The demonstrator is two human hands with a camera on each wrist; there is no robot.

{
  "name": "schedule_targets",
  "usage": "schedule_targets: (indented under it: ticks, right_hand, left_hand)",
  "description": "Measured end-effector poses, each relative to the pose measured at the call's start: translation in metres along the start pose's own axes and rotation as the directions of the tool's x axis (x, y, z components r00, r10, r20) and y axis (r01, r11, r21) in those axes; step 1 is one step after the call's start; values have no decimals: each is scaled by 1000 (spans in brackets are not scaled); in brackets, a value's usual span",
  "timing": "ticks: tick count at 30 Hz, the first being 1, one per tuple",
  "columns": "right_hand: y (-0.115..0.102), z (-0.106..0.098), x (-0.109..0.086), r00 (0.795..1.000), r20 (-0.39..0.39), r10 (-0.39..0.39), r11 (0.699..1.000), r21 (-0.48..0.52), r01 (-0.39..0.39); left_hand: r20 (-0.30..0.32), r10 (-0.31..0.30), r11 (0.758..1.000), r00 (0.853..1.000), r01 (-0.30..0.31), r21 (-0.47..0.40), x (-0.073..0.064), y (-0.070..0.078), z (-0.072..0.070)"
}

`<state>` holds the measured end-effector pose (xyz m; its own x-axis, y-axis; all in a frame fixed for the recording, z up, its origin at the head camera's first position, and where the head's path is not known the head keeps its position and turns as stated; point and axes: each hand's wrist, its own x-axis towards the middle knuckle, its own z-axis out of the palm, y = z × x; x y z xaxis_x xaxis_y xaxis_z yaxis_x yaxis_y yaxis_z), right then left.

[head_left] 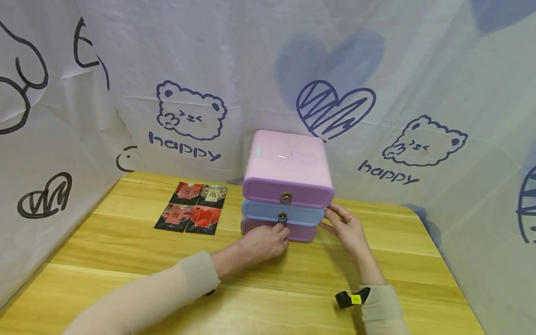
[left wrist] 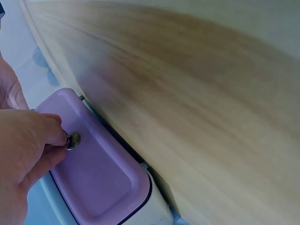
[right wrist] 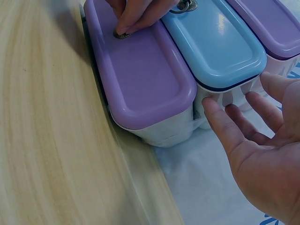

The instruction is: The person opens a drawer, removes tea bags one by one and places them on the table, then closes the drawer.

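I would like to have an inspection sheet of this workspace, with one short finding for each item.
Surface: wood-grain table, under the drawer unit and packets.
Job's things: drawer unit with a pink top; three fronts, from the top purple, blue, purple. The lowest front has a metal knob.
Clutter: four packets in two rows, left of the unit.
Left hand: pinches the lowest front's knob.
Right hand: fingertips at the unit's right side, near the blue front; firm contact cannot be told.
Cables: nothing seen.
Surroundings: pale cloth behind and at both sides, with bears, hearts and "happy".
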<state>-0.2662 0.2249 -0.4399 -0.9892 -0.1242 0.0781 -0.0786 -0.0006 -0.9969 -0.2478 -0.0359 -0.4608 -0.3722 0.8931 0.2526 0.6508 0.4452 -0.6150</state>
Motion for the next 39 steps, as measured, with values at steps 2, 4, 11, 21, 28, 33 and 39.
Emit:
schedule_targets:
  ticks: [2, 4, 11, 21, 28, 33, 39]
  right_hand:
    - [0, 0, 0, 1000, 2, 0, 1000, 0, 0]
    - [1, 0, 0, 1000, 1, 2, 1000, 4, -2]
    - [2, 0, 0, 1000, 7, -5, 1000, 1, 5]
    - [3, 0, 1, 1000, 5, 0, 1000, 0, 0]
    - [2, 1, 1, 1000, -4, 4, 1000, 11, -4]
    - [1, 1, 1, 1000, -1, 2, 1000, 12, -2]
    - [2, 0, 1, 1000, -7, 6, 1000, 17, -6]
  left_hand:
    - [5, -4, 1000, 1000, 4, -20, -1, 1, 0]
    - [9, -8, 999, 1000, 8, -35, -2, 1, 0]
    - [20, -8, 998, 1000, 9, -58, -3, 2, -1]
    - [8, 0, 997, 1000, 1, -82, -7, 6, -8]
    - [6, 11, 995, 1000, -10, -97, -11, 9, -12]
    - [5, 17, 994, 1000, -17, -104, -12, 13, -16]
    - [6, 29, 992, 1000, -28, -124, -16, 17, -21]
